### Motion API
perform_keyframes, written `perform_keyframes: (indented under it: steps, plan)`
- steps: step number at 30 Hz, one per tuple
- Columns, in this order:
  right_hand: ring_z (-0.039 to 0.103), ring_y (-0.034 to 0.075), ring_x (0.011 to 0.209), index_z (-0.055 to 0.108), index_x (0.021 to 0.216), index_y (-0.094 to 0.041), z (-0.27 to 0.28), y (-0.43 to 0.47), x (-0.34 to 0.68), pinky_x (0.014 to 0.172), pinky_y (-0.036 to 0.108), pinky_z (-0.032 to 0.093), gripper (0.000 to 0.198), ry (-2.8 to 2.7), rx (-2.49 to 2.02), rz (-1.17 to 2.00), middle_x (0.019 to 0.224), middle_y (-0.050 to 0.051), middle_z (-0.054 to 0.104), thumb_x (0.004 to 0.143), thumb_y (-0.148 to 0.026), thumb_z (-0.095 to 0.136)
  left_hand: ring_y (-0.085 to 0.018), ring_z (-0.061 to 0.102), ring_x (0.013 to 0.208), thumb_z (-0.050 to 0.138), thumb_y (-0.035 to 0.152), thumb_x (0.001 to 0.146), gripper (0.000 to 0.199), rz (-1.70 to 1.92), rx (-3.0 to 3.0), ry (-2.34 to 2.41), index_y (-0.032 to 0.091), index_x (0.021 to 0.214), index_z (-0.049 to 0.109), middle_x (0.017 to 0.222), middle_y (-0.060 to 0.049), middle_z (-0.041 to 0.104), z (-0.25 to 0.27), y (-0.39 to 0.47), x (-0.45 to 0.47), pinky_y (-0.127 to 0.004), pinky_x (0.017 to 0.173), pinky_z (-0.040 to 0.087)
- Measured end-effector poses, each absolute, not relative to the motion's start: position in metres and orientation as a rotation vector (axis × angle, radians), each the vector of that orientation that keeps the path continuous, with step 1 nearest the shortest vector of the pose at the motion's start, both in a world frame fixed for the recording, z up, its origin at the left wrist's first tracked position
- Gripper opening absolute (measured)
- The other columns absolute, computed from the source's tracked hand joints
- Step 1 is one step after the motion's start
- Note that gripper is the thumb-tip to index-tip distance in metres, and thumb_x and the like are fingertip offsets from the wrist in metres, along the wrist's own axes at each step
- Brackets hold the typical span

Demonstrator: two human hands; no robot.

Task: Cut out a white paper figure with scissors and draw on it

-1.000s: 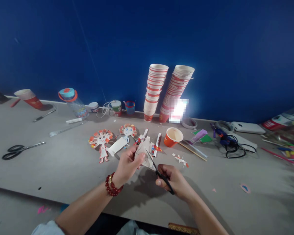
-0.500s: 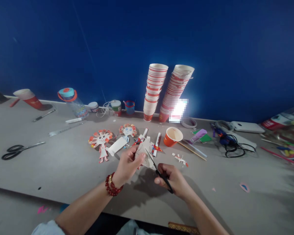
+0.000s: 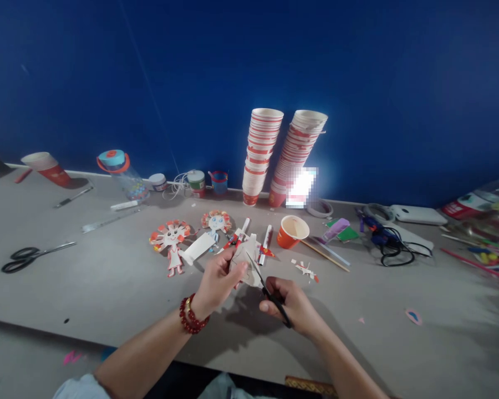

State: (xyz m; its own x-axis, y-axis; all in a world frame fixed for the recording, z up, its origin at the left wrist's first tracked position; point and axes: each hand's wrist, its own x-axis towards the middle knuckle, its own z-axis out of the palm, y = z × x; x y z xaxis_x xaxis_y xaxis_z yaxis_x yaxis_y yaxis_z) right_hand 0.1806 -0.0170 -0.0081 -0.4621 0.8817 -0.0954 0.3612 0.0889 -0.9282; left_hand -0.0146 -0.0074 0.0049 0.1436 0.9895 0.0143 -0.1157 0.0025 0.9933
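Observation:
My left hand (image 3: 221,280) pinches a pale piece of paper (image 3: 243,257) with faint drawn lines, thumb on top. In my right hand (image 3: 289,303) is a pair of black-handled scissors (image 3: 272,296), its blades lying at the paper's right part. Behind the paper, partly covered by it, are markers (image 3: 266,241) and red-patterned scraps. To the left lie a paper doll with red-tipped hair (image 3: 174,244) and a second paper doll with blue eyes (image 3: 217,223), beside a blank white strip of paper (image 3: 200,247). An orange paper cup (image 3: 293,231) stands just beyond my right hand.
Two tall stacks of paper cups (image 3: 263,155) lean near the blue wall. Another pair of scissors (image 3: 29,256) lies at the left, near a clear bottle (image 3: 125,174). A glue gun (image 3: 378,230) with a black cord sits at the right. Cut scraps (image 3: 305,270) lie near the cup.
The view has shifted very slightly. My right hand and the scissors have moved a little to the left; the left hand keeps its hold on the paper.

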Motion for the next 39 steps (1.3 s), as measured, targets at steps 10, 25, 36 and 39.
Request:
perform_keyframes:
  steps: [10,25,36,39]
  plan:
    - [0.021,0.01,0.055,0.03,0.059,-0.022,-0.013,-0.017,0.178,0.047,0.024,0.015,0.065,-1.842,-1.213,1.35,0.056,-0.007,0.025,0.065,-0.08,0.06,-0.007,0.04,0.047,0.061,0.04,0.084,0.025,1.173,1.168,0.993,0.014,0.088,0.061,0.06,0.004,0.049,0.005,-0.007,-0.014,-0.017,0.043,0.035]
    - [0.022,0.009,0.053,0.033,0.062,-0.021,-0.016,-0.019,0.174,0.047,0.024,0.016,0.065,-1.734,-1.146,1.49,0.057,-0.007,0.026,0.063,-0.08,0.061,-0.007,0.041,0.048,0.066,0.045,0.079,0.032,1.18,1.082,0.952,0.014,0.086,0.06,0.062,0.003,0.051,0.01,-0.009,-0.008,-0.017,0.042,0.036]
    - [0.023,0.01,0.054,0.032,0.062,-0.021,-0.017,-0.02,0.169,0.048,0.025,0.016,0.066,-1.69,-1.128,1.477,0.059,-0.007,0.025,0.063,-0.082,0.058,-0.007,0.042,0.048,0.066,0.046,0.079,0.033,1.206,1.078,0.935,0.014,0.084,0.059,0.061,0.003,0.051,0.013,-0.009,-0.007,-0.017,0.042,0.036]
    - [0.024,0.01,0.055,0.034,0.062,-0.021,-0.017,-0.022,0.167,0.049,0.025,0.017,0.065,-1.664,-1.117,1.478,0.06,-0.006,0.025,0.063,-0.082,0.057,-0.007,0.043,0.049,0.065,0.045,0.08,0.032,1.213,1.073,0.915,0.014,0.085,0.059,0.061,0.003,0.051,0.014,-0.01,-0.006,-0.017,0.042,0.036]
